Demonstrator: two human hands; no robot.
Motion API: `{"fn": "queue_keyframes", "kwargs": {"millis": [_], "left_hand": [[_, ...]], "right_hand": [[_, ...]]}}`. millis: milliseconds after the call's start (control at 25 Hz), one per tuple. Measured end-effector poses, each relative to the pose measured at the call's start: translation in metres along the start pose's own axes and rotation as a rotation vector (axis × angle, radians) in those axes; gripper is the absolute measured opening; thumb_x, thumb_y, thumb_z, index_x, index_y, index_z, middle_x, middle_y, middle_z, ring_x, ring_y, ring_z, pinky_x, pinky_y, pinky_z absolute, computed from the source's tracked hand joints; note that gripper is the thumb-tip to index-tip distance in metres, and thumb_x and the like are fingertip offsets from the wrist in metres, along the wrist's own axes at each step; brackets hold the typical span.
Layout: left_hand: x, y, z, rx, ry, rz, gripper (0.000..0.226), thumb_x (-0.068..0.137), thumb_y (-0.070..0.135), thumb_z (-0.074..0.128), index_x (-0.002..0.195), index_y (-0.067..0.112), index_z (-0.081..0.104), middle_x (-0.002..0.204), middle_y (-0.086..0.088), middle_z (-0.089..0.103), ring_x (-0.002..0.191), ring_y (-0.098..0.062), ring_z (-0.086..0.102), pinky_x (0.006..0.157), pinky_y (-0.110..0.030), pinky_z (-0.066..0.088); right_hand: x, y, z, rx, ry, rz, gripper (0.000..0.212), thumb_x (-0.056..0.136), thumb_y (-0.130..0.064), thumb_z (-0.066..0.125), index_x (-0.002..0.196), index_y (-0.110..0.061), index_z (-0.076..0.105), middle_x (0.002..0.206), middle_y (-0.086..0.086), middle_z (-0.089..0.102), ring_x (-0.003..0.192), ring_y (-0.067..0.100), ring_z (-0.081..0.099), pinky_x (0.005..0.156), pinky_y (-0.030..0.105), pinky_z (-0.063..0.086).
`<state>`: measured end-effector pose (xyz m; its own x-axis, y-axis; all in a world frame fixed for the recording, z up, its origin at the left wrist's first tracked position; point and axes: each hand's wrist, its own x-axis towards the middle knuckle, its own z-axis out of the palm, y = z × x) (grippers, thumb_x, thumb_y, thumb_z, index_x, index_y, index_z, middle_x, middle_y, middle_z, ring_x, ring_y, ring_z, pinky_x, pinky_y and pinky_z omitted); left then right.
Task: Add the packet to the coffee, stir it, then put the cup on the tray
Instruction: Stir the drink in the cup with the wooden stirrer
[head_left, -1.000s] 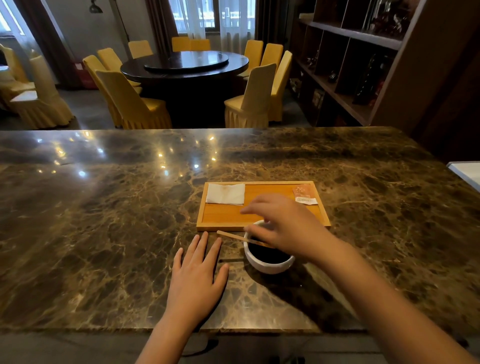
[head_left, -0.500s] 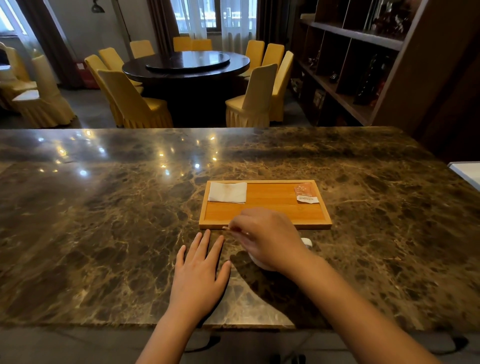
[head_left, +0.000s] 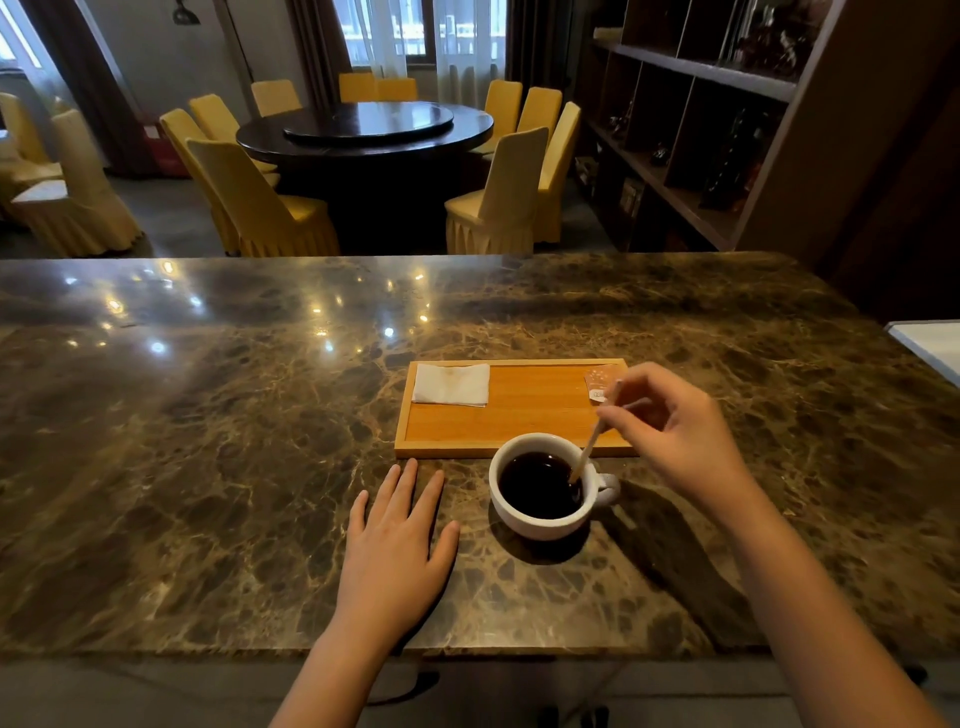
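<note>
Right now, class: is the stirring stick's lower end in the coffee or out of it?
In. The stick, held by the right hand, slants down into the dark coffee in the cup.

A wooden tray (head_left: 511, 426) and a white cup (head_left: 540, 512) are carried by the marble worktop (head_left: 208, 441). A left hand (head_left: 397, 545) is laid flat beside them.

Head view, sole camera: worn on the person's head, facing forward and angled down across the marble counter (head_left: 208, 467). Wide-angle, with straight edges bowed. Near field: both forearms enter from the bottom edge, with the wooden tray (head_left: 519, 421) close ahead near centre. Far field: round dining table (head_left: 363, 130), chairs, windows. Right edge: shelving (head_left: 701, 130).
</note>
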<state>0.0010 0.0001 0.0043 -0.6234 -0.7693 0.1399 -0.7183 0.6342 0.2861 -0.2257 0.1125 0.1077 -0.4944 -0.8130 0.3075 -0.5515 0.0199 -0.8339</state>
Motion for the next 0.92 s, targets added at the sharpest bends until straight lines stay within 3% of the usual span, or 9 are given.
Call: {"fn": "queue_keyframes", "kwargs": {"millis": [240, 440, 680, 760, 920], "left_hand": [[0.000, 0.000, 0.000, 0.006, -0.007, 0.000, 0.069, 0.079, 0.059, 0.006, 0.141, 0.031, 0.017, 0.153, -0.001, 0.009, 0.138, -0.013, -0.002, 0.112, -0.044, 0.000], [0.000, 0.000, -0.001, 0.017, -0.015, -0.004, 0.070, 0.078, 0.060, 0.004, 0.141, 0.032, 0.014, 0.153, 0.000, 0.006, 0.137, -0.012, -0.004, 0.111, -0.043, -0.002], [0.000, 0.000, 0.000, 0.007, -0.008, -0.006, 0.069, 0.079, 0.060, 0.006, 0.141, 0.032, 0.016, 0.153, -0.001, 0.008, 0.137, -0.012, -0.003, 0.112, -0.044, 0.000], [0.000, 0.000, 0.001, 0.013, -0.011, -0.008, 0.069, 0.078, 0.060, 0.005, 0.141, 0.032, 0.015, 0.153, 0.000, 0.007, 0.137, -0.012, -0.004, 0.112, -0.043, 0.000], [0.000, 0.000, 0.000, 0.008, -0.005, -0.010, 0.070, 0.078, 0.060, 0.005, 0.141, 0.032, 0.015, 0.153, 0.000, 0.007, 0.135, -0.009, -0.007, 0.112, -0.043, -0.001]], "right_hand": [[-0.026, 0.008, -0.002, 0.179, 0.012, 0.052, 0.017, 0.080, 0.002, 0.063, 0.087, -0.013, 0.067, 0.077, 0.002, 0.070, 0.073, 0.009, 0.070, 0.064, 0.013, 0.053], [-0.040, 0.016, 0.023, 0.323, 0.141, 0.064, 0.016, 0.080, 0.000, 0.063, 0.081, -0.014, 0.068, 0.085, 0.006, 0.070, 0.071, 0.015, 0.069, 0.062, 0.022, 0.056], [-0.052, 0.021, 0.029, 0.146, 0.308, -0.024, 0.017, 0.083, -0.005, 0.059, 0.092, -0.017, 0.066, 0.080, -0.003, 0.070, 0.082, 0.010, 0.066, 0.070, 0.015, 0.054], [-0.056, 0.018, 0.022, 0.014, 0.291, -0.102, 0.016, 0.083, -0.010, 0.058, 0.096, -0.016, 0.065, 0.088, -0.003, 0.068, 0.087, 0.007, 0.063, 0.074, 0.015, 0.052], [-0.059, 0.011, 0.012, -0.054, 0.199, -0.163, 0.020, 0.080, 0.000, 0.062, 0.092, -0.015, 0.067, 0.087, -0.008, 0.068, 0.088, 0.004, 0.062, 0.075, 0.013, 0.049]]}}
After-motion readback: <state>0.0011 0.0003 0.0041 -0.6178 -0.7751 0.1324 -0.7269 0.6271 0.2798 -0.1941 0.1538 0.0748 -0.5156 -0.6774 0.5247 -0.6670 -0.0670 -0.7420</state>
